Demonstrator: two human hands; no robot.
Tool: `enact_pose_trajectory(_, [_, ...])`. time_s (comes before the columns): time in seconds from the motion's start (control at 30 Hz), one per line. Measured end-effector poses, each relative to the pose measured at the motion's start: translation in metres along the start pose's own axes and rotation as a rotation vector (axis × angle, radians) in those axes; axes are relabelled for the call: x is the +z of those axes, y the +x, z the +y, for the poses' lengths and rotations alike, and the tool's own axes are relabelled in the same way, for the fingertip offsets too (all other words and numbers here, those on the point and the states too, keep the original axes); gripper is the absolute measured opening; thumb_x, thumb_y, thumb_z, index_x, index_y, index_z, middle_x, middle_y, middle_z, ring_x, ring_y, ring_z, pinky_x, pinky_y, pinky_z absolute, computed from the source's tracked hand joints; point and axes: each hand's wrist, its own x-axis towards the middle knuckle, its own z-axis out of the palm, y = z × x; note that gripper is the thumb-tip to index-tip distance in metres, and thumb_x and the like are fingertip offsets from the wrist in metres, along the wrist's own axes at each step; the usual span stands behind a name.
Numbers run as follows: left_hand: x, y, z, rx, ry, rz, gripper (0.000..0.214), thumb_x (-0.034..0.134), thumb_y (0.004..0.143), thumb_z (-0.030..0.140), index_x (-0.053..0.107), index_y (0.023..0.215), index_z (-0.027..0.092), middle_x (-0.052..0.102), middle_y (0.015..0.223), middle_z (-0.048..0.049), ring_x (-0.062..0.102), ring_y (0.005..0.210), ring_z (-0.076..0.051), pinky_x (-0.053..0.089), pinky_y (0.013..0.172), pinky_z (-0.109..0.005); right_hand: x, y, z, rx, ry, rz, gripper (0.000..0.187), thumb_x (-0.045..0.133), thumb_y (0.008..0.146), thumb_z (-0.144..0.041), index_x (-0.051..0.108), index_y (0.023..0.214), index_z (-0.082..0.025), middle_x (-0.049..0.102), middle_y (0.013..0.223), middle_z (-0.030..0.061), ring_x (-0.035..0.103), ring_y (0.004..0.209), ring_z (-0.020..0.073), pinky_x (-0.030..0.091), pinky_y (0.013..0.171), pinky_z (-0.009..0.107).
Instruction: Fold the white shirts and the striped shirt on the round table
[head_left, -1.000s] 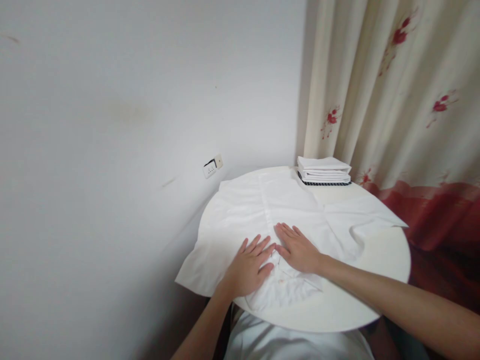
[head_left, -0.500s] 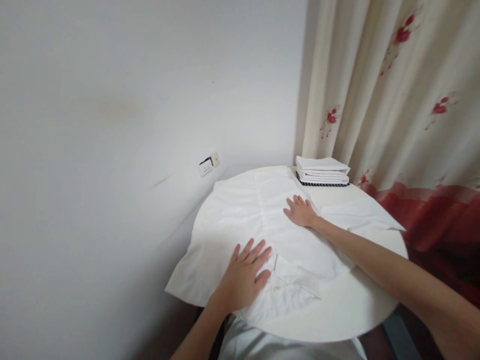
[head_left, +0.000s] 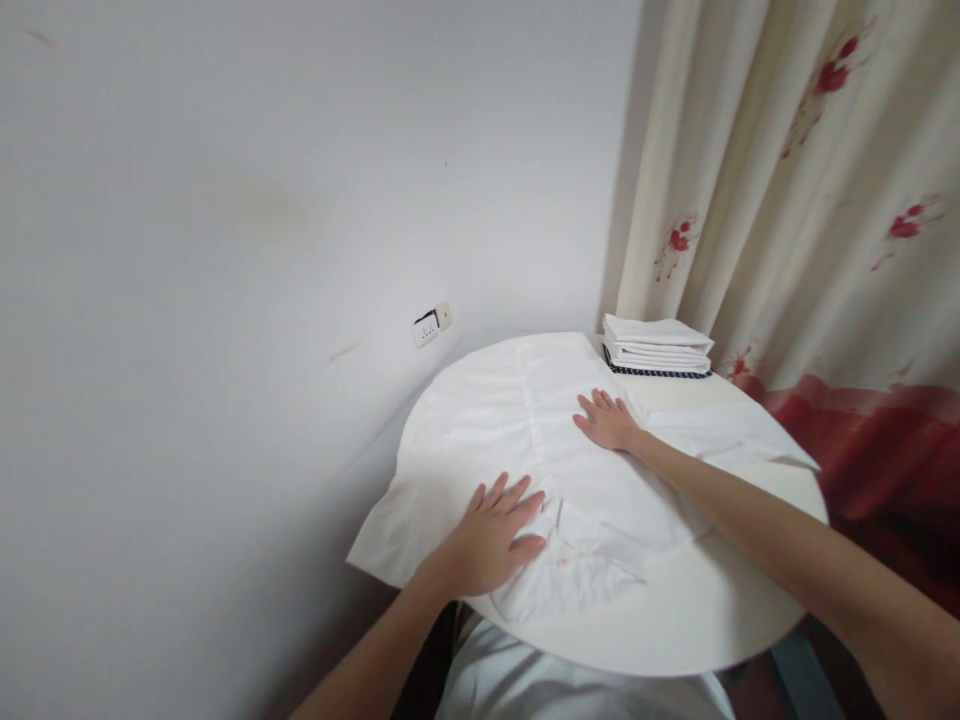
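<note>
A white shirt [head_left: 480, 420] lies spread over a round white table [head_left: 690, 620], its button strip running lengthwise and what looks like its collar at the near edge. My left hand [head_left: 491, 540] rests flat on the shirt near that end, fingers spread. Farther off and to the right, my right hand [head_left: 606, 420] is also laid flat on the cloth with its fingers apart. One sleeve stretches out to the right beneath my right forearm. On the left, part of the shirt hangs past the table's edge.
At the table's back right sits a stack of folded white cloth [head_left: 656, 345] on a dark patterned base. A wall [head_left: 225, 300] with a socket [head_left: 425, 330] borders the left and back. A flowered curtain [head_left: 750, 200] hangs at the right.
The view has turned slightly left, so everything sits a little farther right. Both hands stay flat on the shirt in nearly the same places.
</note>
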Motion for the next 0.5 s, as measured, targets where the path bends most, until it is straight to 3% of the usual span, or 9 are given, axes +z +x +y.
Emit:
enact_pose_trajectory(0.1, [-0.026,0.02,-0.021,0.022,-0.042,-0.062,0.058,0.037,0.102,0.056,0.038,0.155,0.032,0.04,0.16,-0.0034,0.037,0.147,-0.03,0.033,0.117,-0.051,-0.004,-0.001,-0.013,-0.011,0.01,-0.004,0.064,0.027,0.102,-0.049,0.028,0.158,-0.019,0.017,0.167,0.0197,0.012,0.154,0.0352,0.014,0.117,0.061])
enact_pose_trajectory(0.23, [-0.046,0.094,-0.051,0.008,-0.013,0.012,0.055,0.031,0.104,0.046,0.041,0.153,0.023,0.043,0.158,-0.0057,0.042,0.144,-0.022,0.029,0.12,-0.039,-0.003,0.004,-0.054,-0.134,0.052,0.003,0.062,0.026,0.102,-0.044,0.029,0.158,-0.016,0.016,0.167,0.0181,0.012,0.154,0.0331,0.015,0.117,0.061])
enact_pose_trajectory(0.37, [-0.035,0.159,-0.072,-0.059,0.091,0.042,0.057,0.028,0.105,0.045,0.03,0.158,0.023,0.027,0.165,-0.0095,0.025,0.152,-0.029,0.022,0.12,-0.055,0.002,0.013,-0.082,-0.204,0.067,-0.023,0.062,0.025,0.102,-0.039,0.027,0.159,-0.014,0.018,0.167,0.0157,0.013,0.154,0.029,0.015,0.119,0.057])
enact_pose_trajectory(0.5, [-0.017,0.169,-0.086,-0.075,0.123,0.098,0.059,0.027,0.105,0.051,0.026,0.16,0.028,0.024,0.166,-0.0075,0.02,0.153,-0.031,0.019,0.12,-0.058,0.003,0.033,-0.058,-0.161,0.049,-0.006,0.06,0.02,0.103,-0.038,0.029,0.158,-0.015,0.018,0.167,0.0145,0.015,0.154,0.0279,0.015,0.12,0.054])
